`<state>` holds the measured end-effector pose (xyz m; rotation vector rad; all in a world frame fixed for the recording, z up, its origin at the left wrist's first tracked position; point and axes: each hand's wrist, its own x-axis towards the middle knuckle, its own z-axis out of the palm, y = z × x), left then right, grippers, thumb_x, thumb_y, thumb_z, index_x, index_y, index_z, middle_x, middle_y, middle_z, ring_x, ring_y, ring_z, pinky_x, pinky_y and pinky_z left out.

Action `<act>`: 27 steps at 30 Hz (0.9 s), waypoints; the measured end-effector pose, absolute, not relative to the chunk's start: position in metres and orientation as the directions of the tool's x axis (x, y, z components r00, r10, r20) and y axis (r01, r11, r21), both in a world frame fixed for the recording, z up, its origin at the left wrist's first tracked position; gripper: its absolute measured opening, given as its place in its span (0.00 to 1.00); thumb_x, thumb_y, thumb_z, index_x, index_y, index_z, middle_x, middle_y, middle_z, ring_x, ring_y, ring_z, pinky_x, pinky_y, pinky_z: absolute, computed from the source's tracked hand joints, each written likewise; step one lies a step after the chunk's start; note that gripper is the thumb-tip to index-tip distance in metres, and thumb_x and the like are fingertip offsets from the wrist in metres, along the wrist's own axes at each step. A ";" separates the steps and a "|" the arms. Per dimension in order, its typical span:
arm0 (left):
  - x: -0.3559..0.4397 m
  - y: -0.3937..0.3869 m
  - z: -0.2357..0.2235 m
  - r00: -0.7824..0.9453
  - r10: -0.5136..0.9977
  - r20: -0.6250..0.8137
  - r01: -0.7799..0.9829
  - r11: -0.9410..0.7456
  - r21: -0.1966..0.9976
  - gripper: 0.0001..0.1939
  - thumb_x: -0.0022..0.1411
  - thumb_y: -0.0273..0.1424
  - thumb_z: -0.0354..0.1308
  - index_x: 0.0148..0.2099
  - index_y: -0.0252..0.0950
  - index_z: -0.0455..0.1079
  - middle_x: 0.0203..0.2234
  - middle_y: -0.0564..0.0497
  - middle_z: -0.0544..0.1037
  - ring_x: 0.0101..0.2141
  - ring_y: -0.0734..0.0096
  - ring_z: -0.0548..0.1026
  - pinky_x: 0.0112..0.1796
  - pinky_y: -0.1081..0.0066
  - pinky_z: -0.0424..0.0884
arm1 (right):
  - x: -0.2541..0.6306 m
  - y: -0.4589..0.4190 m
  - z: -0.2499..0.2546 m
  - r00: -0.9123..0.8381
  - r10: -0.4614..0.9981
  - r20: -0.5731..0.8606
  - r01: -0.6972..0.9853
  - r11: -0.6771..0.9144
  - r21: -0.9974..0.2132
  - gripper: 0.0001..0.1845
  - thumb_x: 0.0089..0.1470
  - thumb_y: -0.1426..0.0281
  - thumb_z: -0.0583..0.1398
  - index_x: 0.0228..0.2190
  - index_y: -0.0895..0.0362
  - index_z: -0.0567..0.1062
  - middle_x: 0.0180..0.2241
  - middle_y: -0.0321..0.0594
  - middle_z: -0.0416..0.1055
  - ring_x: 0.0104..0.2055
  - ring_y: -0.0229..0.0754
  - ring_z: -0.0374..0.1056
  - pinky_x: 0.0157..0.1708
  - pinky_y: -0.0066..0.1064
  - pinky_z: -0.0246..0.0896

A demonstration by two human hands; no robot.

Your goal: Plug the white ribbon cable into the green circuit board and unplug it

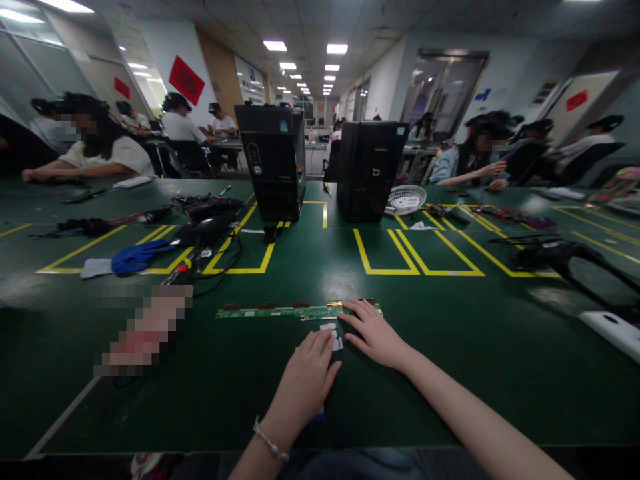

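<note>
A long narrow green circuit board strip (pixel 270 311) lies on the green table (pixel 450 347) in front of me. My right hand (pixel 373 331) rests flat with fingers spread, its fingertips on the strip's right end. My left hand (pixel 306 377) lies just below the strip, fingers together and pressing on a small white piece (pixel 331 331) between the two hands. What is under the left palm is hidden, apart from a blue edge near the wrist.
Two black computer towers (pixel 273 160) (pixel 369 170) stand at mid-table inside yellow floor-tape boxes. A blue cloth (pixel 136 257), cables and tools lie at left; a white fan grille (pixel 406 199) sits behind. A white device (pixel 613 331) lies at right. Other people sit at both sides.
</note>
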<state>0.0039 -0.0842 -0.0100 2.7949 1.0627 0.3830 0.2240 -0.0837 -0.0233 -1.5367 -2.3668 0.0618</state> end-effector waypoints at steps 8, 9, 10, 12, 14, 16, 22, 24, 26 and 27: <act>0.003 -0.075 -0.009 0.794 0.588 0.154 0.568 -0.808 0.157 0.23 0.67 0.32 0.52 0.62 0.30 0.60 0.59 0.38 0.67 0.57 0.54 0.66 0.54 0.56 0.67 | 0.226 -0.083 -0.023 -0.366 0.907 0.208 0.875 0.411 -0.255 0.24 0.63 0.60 0.51 0.58 0.52 0.65 0.62 0.46 0.57 0.65 0.49 0.50 0.63 0.51 0.46; 0.002 -0.074 -0.011 0.798 0.582 0.155 0.564 -0.812 0.150 0.24 0.67 0.33 0.52 0.62 0.31 0.60 0.59 0.38 0.67 0.58 0.54 0.66 0.54 0.56 0.66 | 0.226 -0.083 -0.023 -0.363 0.909 0.206 0.875 0.409 -0.258 0.24 0.63 0.60 0.51 0.58 0.52 0.65 0.62 0.46 0.57 0.65 0.49 0.50 0.63 0.52 0.46; 0.001 -0.073 -0.012 0.801 0.578 0.158 0.560 -0.816 0.144 0.24 0.67 0.34 0.52 0.63 0.31 0.60 0.59 0.39 0.67 0.58 0.54 0.66 0.54 0.56 0.66 | 0.226 -0.083 -0.023 -0.361 0.910 0.205 0.876 0.407 -0.261 0.24 0.63 0.60 0.51 0.58 0.52 0.64 0.62 0.47 0.57 0.65 0.49 0.50 0.63 0.52 0.46; 0.000 -0.072 -0.014 0.802 0.575 0.160 0.559 -0.818 0.138 0.25 0.68 0.36 0.52 0.63 0.31 0.60 0.59 0.38 0.66 0.58 0.53 0.65 0.54 0.56 0.66 | 0.226 -0.083 -0.024 -0.359 0.910 0.207 0.875 0.405 -0.265 0.24 0.63 0.60 0.51 0.58 0.52 0.64 0.62 0.46 0.57 0.65 0.50 0.50 0.62 0.53 0.46; 0.000 -0.072 -0.016 0.803 0.576 0.152 0.559 -0.817 0.145 0.26 0.68 0.38 0.52 0.63 0.28 0.60 0.59 0.37 0.66 0.58 0.52 0.65 0.55 0.56 0.65 | 0.226 -0.083 -0.024 -0.360 0.909 0.209 0.874 0.407 -0.266 0.24 0.63 0.60 0.51 0.58 0.52 0.65 0.62 0.47 0.58 0.65 0.50 0.50 0.62 0.53 0.46; -0.001 -0.071 -0.016 0.803 0.577 0.146 0.557 -0.815 0.158 0.28 0.68 0.40 0.52 0.63 0.27 0.59 0.59 0.36 0.66 0.58 0.52 0.65 0.56 0.56 0.64 | 0.226 -0.083 -0.025 -0.362 0.908 0.209 0.873 0.409 -0.266 0.23 0.63 0.61 0.52 0.58 0.52 0.65 0.61 0.47 0.58 0.65 0.50 0.50 0.63 0.53 0.45; -0.001 -0.070 -0.016 0.799 0.578 0.165 0.552 -0.815 0.178 0.29 0.68 0.43 0.50 0.63 0.30 0.59 0.59 0.38 0.66 0.59 0.53 0.64 0.55 0.56 0.64 | 0.226 -0.083 -0.024 -0.362 0.912 0.191 0.877 0.403 -0.262 0.23 0.63 0.61 0.52 0.58 0.52 0.64 0.61 0.46 0.57 0.65 0.49 0.50 0.63 0.52 0.45; -0.001 -0.070 -0.016 0.797 0.581 0.164 0.555 -0.812 0.180 0.29 0.68 0.44 0.49 0.63 0.30 0.59 0.59 0.38 0.66 0.59 0.53 0.64 0.55 0.55 0.65 | 0.226 -0.083 -0.023 -0.361 0.913 0.192 0.878 0.402 -0.260 0.23 0.63 0.61 0.52 0.58 0.52 0.64 0.62 0.46 0.57 0.65 0.49 0.50 0.63 0.52 0.45; -0.001 -0.070 -0.017 0.791 0.586 0.177 0.557 -0.809 0.188 0.28 0.69 0.44 0.48 0.63 0.31 0.59 0.59 0.38 0.66 0.59 0.53 0.64 0.54 0.55 0.65 | 0.226 -0.083 -0.023 -0.361 0.912 0.196 0.877 0.404 -0.262 0.23 0.63 0.61 0.52 0.58 0.52 0.64 0.62 0.46 0.57 0.65 0.49 0.50 0.63 0.52 0.45; -0.001 -0.070 -0.018 0.787 0.588 0.187 0.558 -0.807 0.193 0.28 0.69 0.44 0.48 0.63 0.31 0.59 0.59 0.38 0.66 0.59 0.54 0.64 0.54 0.55 0.65 | 0.226 -0.083 -0.023 -0.361 0.911 0.199 0.875 0.405 -0.265 0.23 0.63 0.61 0.52 0.58 0.52 0.65 0.61 0.46 0.57 0.65 0.49 0.50 0.63 0.53 0.45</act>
